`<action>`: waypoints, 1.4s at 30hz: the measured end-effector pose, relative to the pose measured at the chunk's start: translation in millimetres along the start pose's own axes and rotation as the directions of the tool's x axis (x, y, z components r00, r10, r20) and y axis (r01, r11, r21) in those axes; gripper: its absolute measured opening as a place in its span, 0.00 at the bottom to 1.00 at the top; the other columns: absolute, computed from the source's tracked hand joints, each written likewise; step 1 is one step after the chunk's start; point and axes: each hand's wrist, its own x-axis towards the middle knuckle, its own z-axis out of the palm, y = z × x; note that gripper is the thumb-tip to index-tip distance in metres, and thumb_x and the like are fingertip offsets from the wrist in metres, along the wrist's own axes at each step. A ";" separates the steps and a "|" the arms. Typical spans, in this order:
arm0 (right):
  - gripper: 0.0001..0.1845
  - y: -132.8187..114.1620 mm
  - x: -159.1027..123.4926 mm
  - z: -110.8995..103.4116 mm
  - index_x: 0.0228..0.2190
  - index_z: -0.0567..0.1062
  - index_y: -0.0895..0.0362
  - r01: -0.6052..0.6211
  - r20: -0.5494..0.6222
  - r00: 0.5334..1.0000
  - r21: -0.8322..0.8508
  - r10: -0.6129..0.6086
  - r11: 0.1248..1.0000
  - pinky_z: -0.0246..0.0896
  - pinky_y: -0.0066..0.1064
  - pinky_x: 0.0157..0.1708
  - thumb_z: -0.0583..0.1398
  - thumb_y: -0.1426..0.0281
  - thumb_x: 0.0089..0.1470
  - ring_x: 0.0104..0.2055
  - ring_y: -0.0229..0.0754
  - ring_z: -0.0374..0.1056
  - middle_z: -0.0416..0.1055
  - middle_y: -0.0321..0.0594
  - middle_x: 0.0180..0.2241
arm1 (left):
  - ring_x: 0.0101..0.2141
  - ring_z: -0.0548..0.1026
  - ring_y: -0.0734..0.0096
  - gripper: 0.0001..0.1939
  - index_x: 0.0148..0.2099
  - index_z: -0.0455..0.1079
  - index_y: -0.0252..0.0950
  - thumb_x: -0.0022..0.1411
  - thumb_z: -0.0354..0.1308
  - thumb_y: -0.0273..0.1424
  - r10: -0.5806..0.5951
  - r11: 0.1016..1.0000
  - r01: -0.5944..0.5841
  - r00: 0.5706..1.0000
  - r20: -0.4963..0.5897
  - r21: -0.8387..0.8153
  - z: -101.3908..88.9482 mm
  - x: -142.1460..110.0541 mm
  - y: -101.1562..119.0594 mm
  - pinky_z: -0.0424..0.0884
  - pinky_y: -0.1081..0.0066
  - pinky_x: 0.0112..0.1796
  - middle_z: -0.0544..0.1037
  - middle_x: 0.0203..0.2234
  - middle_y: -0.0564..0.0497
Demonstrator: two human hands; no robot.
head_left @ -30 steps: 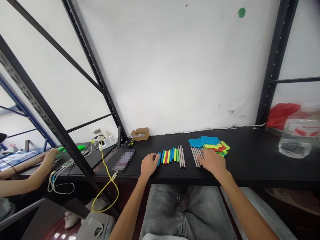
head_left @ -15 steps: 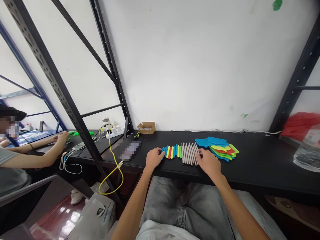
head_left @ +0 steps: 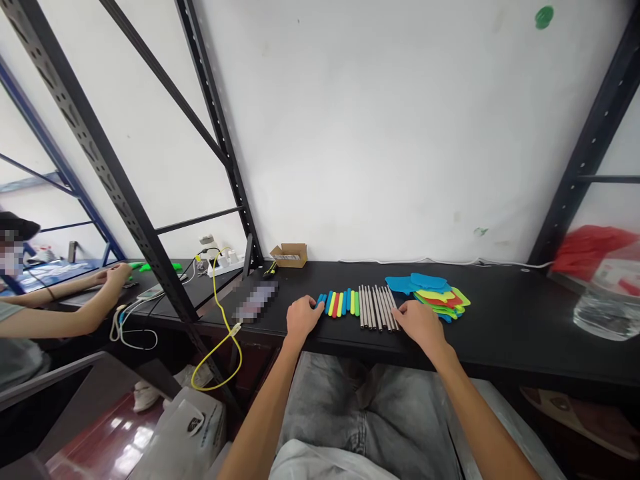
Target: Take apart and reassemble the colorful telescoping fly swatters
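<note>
A row of short, rounded sticks [head_left: 336,305] in blue, red, yellow and green lies side by side on the black table. Thin grey metal rods [head_left: 376,308] with dark lower ends continue the row to the right. At the row's left end, my left hand [head_left: 303,319] has its bent fingers closed at the outermost blue stick [head_left: 321,299]. My right hand [head_left: 421,323] pinches near the lower part of the rightmost metal rod. Its fingertips are partly hidden. Just behind my right hand is a pile of flat blue, yellow, red and green pieces [head_left: 435,291].
A small open cardboard box [head_left: 293,256] stands near the wall, with a blurred-out item [head_left: 257,301] left of my hand. A yellow cable [head_left: 223,307] hangs over the table edge. A clear plastic bag [head_left: 607,307] sits far right. Another person [head_left: 75,317] works at the left.
The metal rods are spread slightly wider, with my right hand at their outer side. A small gap shows among the blue sticks beside my left hand. The view has shifted slightly.
</note>
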 end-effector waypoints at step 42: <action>0.23 12.5 11.2 0.7 0.26 0.77 0.57 0.115 -0.091 0.993 0.582 -0.077 0.805 0.56 0.31 0.29 0.53 0.54 0.56 0.29 0.46 0.71 0.76 0.42 0.26 | 0.37 0.78 0.63 0.17 0.49 0.75 0.38 0.67 0.51 0.40 0.042 0.998 -0.038 0.997 0.067 -0.057 -4.2 5.6 -6.8 0.62 0.72 0.32 0.80 0.28 0.50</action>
